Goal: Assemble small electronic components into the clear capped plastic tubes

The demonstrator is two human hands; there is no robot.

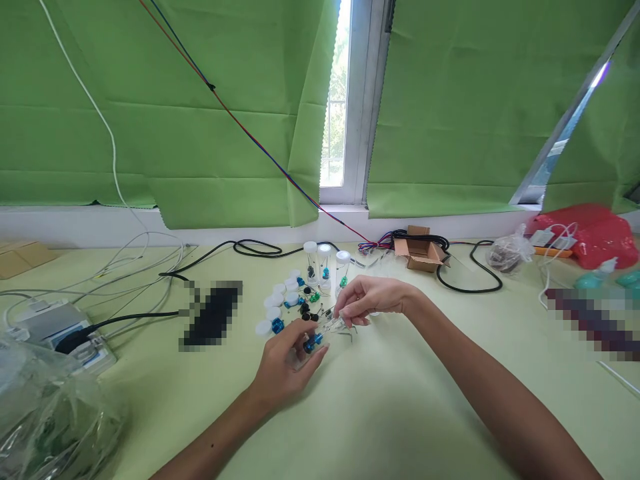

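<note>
My left hand [280, 363] is wrapped round a clear container, partly hidden by the fingers, with blue parts [313, 343] at its mouth. Fingers of my right hand [373, 299] are bent and pinched together just beyond it, by some thin wire-like pieces; what exactly they hold is too small to make out. Small blue, green and black parts [306, 308] with thin leads lie scattered past my hands. Beside them are several loose white caps [273, 313]. Three clear vials with white caps [325, 262] stand upright behind, holding black, blue and green parts.
An open cardboard box [423, 253] sits at the back among black cables [257, 249]. To the left lie a power strip [65, 333], a clear plastic bag [55, 407] and a blurred dark object [213, 317]. A red bag [585, 233] rests at the far right.
</note>
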